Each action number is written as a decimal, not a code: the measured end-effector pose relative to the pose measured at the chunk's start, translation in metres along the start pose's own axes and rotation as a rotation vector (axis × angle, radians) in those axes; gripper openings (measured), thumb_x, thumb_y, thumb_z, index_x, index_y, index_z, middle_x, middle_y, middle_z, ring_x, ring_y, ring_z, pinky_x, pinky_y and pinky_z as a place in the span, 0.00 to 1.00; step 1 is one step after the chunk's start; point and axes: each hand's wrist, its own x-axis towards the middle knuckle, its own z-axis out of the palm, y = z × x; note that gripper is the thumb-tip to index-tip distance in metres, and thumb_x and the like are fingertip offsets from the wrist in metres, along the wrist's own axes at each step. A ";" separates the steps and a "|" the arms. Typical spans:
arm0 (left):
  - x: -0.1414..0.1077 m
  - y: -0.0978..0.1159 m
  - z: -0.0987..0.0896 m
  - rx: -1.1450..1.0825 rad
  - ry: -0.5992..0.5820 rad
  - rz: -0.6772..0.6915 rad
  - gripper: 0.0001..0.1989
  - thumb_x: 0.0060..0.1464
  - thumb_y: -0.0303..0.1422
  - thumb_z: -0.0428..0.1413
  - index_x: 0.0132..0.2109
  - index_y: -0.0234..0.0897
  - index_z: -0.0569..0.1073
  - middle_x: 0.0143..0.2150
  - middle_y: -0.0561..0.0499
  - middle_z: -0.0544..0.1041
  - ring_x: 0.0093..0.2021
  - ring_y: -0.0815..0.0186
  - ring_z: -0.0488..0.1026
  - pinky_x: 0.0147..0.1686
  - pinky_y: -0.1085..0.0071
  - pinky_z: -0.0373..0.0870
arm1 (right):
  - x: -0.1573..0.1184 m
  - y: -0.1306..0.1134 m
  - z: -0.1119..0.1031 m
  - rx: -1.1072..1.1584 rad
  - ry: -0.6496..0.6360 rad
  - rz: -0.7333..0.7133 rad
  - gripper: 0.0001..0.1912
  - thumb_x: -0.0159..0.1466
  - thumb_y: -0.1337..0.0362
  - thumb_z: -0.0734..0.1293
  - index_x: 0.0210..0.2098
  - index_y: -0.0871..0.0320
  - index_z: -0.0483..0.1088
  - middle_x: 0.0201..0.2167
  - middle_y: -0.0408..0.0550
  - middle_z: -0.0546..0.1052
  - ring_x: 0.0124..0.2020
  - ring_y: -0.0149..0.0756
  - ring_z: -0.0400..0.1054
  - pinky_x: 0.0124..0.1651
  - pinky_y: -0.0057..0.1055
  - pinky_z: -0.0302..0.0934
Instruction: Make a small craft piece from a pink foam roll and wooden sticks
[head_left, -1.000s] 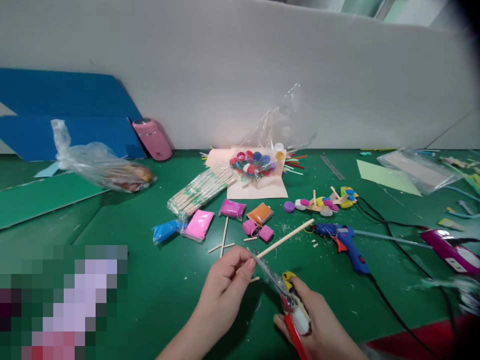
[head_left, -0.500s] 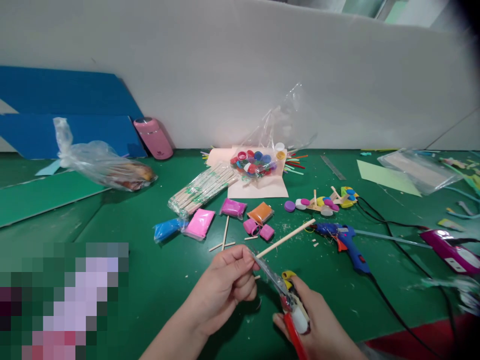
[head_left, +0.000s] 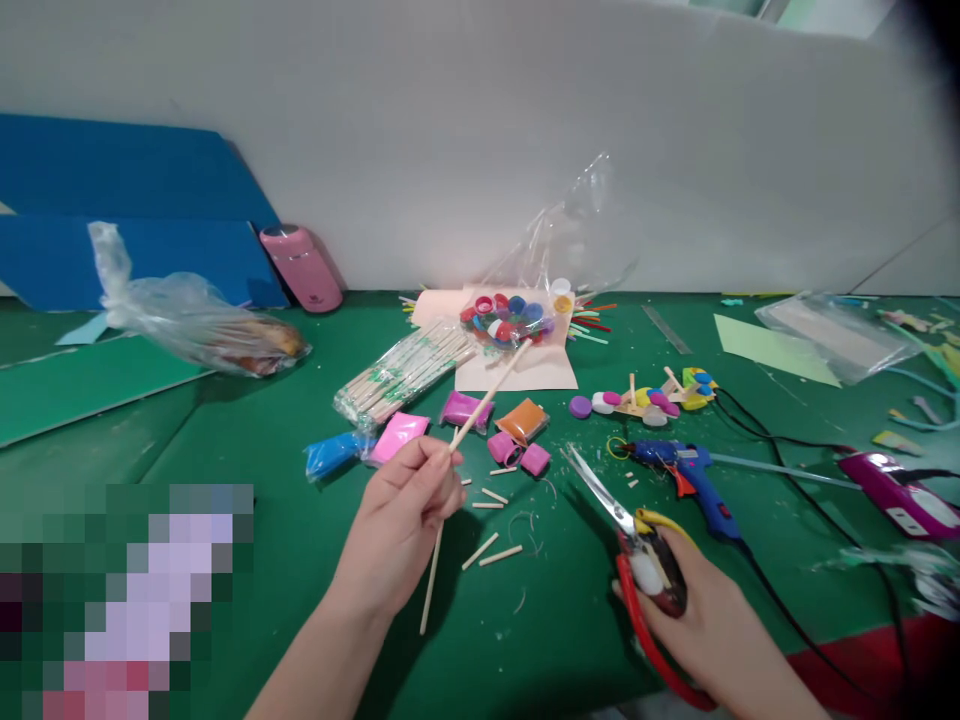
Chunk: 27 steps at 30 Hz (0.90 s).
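Note:
A thin wooden stick (head_left: 491,394) is pinched between the thumb and fingers of my left hand (head_left: 405,525), slanting up to the right. A second length of stick (head_left: 430,590) shows below that hand; I cannot tell whether it is held or lies on the table. My right hand (head_left: 701,605) is wrapped round scissors (head_left: 626,525) with red and yellow handles, their blades pointing up-left, apart from the stick. Between the hands, several short cut stick pieces (head_left: 500,555) lie on the green table (head_left: 555,640).
Behind lie bagged wooden sticks (head_left: 405,375), clay packets (head_left: 523,421), a bag of colourful caps (head_left: 510,320) and a small stick-and-cap model (head_left: 645,403). On the right are a blue glue gun (head_left: 694,480) with cords and a purple power strip (head_left: 900,495). A pink bottle (head_left: 302,268) leans back left.
My left hand has moved left and up with the stick. My right hand has drawn the scissors right, away from it. More short pieces show on the table between the hands.

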 end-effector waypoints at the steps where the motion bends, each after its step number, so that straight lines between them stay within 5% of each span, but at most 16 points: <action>1: 0.002 -0.004 -0.001 0.089 0.011 0.023 0.07 0.55 0.31 0.48 0.30 0.36 0.66 0.16 0.61 0.52 0.18 0.75 0.49 0.21 0.75 0.47 | 0.000 0.009 -0.001 -0.087 0.037 -0.007 0.24 0.52 0.55 0.62 0.45 0.59 0.61 0.37 0.53 0.73 0.36 0.43 0.70 0.38 0.36 0.65; 4: 0.005 -0.019 -0.001 0.374 0.010 0.064 0.08 0.54 0.33 0.49 0.29 0.36 0.66 0.18 0.59 0.56 0.20 0.74 0.51 0.21 0.75 0.47 | 0.000 0.029 -0.004 -0.245 0.090 -0.092 0.27 0.55 0.54 0.60 0.49 0.64 0.59 0.44 0.59 0.71 0.44 0.46 0.67 0.44 0.40 0.62; 7: 0.006 -0.029 0.001 0.688 -0.029 0.119 0.08 0.53 0.33 0.49 0.29 0.36 0.67 0.21 0.57 0.61 0.23 0.72 0.56 0.23 0.75 0.51 | -0.003 0.034 -0.014 -0.331 0.076 -0.129 0.25 0.57 0.52 0.59 0.48 0.62 0.61 0.42 0.56 0.73 0.41 0.45 0.69 0.41 0.38 0.64; 11: 0.002 -0.035 0.004 0.903 -0.186 0.171 0.08 0.54 0.32 0.46 0.31 0.37 0.68 0.23 0.54 0.66 0.24 0.69 0.60 0.25 0.74 0.55 | -0.002 0.009 -0.036 -0.383 0.187 -0.147 0.19 0.58 0.50 0.58 0.41 0.54 0.68 0.36 0.50 0.77 0.33 0.43 0.72 0.31 0.35 0.65; 13: -0.001 -0.038 0.004 0.962 -0.247 0.204 0.08 0.54 0.31 0.46 0.31 0.37 0.68 0.23 0.54 0.66 0.24 0.69 0.61 0.26 0.74 0.55 | 0.004 -0.014 -0.040 -0.304 0.337 -0.278 0.18 0.59 0.53 0.59 0.43 0.56 0.67 0.38 0.52 0.76 0.36 0.42 0.70 0.36 0.35 0.64; 17: -0.004 -0.043 0.002 1.037 -0.299 0.266 0.08 0.54 0.31 0.47 0.29 0.37 0.68 0.22 0.52 0.67 0.25 0.67 0.62 0.27 0.73 0.55 | 0.021 -0.061 -0.027 -0.230 0.257 -0.641 0.14 0.59 0.62 0.60 0.45 0.54 0.68 0.46 0.51 0.71 0.48 0.44 0.61 0.48 0.40 0.53; 22: -0.004 -0.047 -0.003 1.103 -0.332 0.315 0.09 0.53 0.29 0.47 0.29 0.37 0.69 0.23 0.51 0.69 0.24 0.67 0.63 0.26 0.73 0.55 | 0.038 -0.081 -0.002 -0.219 0.019 -0.663 0.12 0.63 0.64 0.57 0.44 0.53 0.68 0.34 0.46 0.74 0.37 0.35 0.64 0.45 0.36 0.48; 27: -0.004 -0.047 -0.004 1.155 -0.351 0.334 0.08 0.54 0.29 0.46 0.29 0.37 0.69 0.24 0.51 0.70 0.25 0.66 0.64 0.27 0.73 0.55 | 0.040 -0.078 0.005 -0.261 -0.003 -0.648 0.12 0.64 0.62 0.55 0.36 0.55 0.70 0.25 0.45 0.72 0.30 0.33 0.62 0.33 0.30 0.47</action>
